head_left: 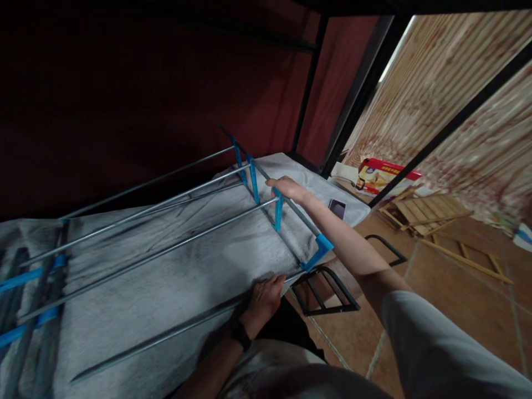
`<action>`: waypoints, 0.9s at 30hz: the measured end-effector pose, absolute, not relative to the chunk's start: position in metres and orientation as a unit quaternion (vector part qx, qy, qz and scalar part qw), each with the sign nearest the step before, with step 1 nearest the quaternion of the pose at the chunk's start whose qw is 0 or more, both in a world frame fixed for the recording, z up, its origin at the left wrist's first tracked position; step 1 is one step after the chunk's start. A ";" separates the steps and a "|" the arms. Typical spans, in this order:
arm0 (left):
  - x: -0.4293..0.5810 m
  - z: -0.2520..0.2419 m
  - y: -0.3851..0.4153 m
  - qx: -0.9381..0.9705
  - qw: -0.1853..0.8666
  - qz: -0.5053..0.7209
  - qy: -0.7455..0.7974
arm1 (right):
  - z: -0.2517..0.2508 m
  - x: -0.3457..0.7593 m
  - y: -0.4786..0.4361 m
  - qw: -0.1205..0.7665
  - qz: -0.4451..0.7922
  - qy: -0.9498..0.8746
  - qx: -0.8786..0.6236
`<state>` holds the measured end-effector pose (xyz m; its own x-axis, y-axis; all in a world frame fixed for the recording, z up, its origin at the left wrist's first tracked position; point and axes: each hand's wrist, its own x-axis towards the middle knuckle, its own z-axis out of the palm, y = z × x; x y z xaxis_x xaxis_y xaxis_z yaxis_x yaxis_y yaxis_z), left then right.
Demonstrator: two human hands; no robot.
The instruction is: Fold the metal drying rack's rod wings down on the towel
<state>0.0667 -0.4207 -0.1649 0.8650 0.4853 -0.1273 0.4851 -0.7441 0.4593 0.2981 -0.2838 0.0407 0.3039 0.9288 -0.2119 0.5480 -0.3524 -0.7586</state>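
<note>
A partly assembled rack of grey metal tubes (178, 242) with blue plastic connectors (279, 213) lies across a grey cloth-covered surface (166, 288). My right hand (288, 189) reaches over the rack's right end and is closed round its end tube (302, 217), beside a blue connector. Close to my body, my left hand (266, 298), with a dark watch on the wrist, is closed round the front tube (166, 335). That tube meets a blue corner connector (319, 252) just right of the hand, and its left end is free. Fingertips of both hands are partly hidden.
More dark tubes and blue parts (45, 316) lie at the left edge. A phone-like object (337, 208) rests on the cloth at the right. Black metal frames (326, 293), folded wooden pieces (432, 213) and a red-yellow box (386, 177) are on the tiled floor side.
</note>
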 end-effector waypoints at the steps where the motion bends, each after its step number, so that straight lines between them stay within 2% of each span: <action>1: 0.068 -0.164 -0.421 0.933 0.244 0.000 0.263 | 0.039 0.297 -0.285 0.309 0.328 -0.488 -0.748; 6: 0.082 -0.157 -0.420 0.937 0.254 0.031 0.238 | 0.036 0.294 -0.288 0.346 0.343 -0.469 -0.736; 11: 0.117 -0.142 -0.419 0.920 0.335 0.074 0.187 | 0.042 0.294 -0.294 0.366 0.348 -0.469 -0.725; 15: 0.141 -0.134 -0.420 0.908 0.359 0.030 0.214 | 0.047 0.293 -0.298 0.379 0.354 -0.462 -0.719; 20: 0.160 -0.129 -0.427 0.890 0.382 0.065 0.241 | 0.040 0.289 -0.297 0.413 0.380 -0.434 -0.705; 24: 0.169 -0.128 -0.431 0.882 0.376 0.047 0.280 | 0.028 0.293 -0.288 0.435 0.407 -0.424 -0.682; 27: 0.175 -0.131 -0.431 0.879 0.374 0.039 0.294 | 0.020 0.307 -0.285 0.491 0.434 -0.403 -0.639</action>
